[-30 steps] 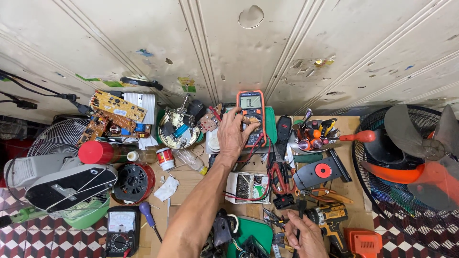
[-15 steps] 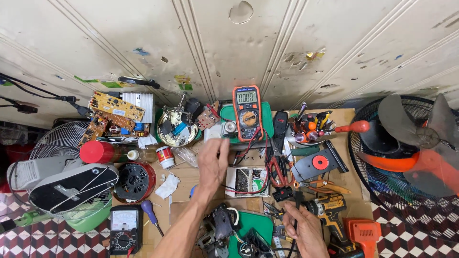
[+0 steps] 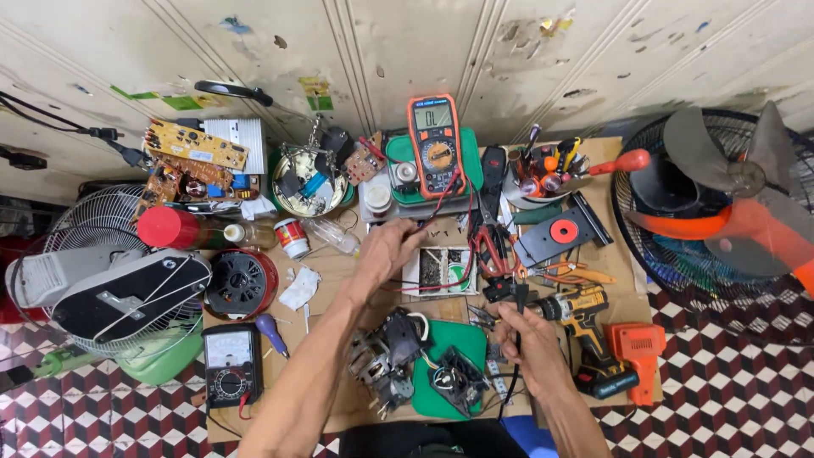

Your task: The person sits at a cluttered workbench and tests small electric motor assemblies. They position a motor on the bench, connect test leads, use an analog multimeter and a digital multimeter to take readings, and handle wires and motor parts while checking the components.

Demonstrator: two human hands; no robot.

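**Probes in hand over a crowded worktop**

Probe work needs a steady grip here. The left hand has its fingers curled on what looks like the red probe lead, just below the orange multimeter propped against the wall. The right hand pinches the black probe upright, fingers closed around it. Judging by the layout, holding each tip still and keeping the leads off the clutter would give a clean reading. The dismantled motor lies near the front edge between both forearms. A round metal bowl holds small loose parts; a cup holds screwdrivers and pens.
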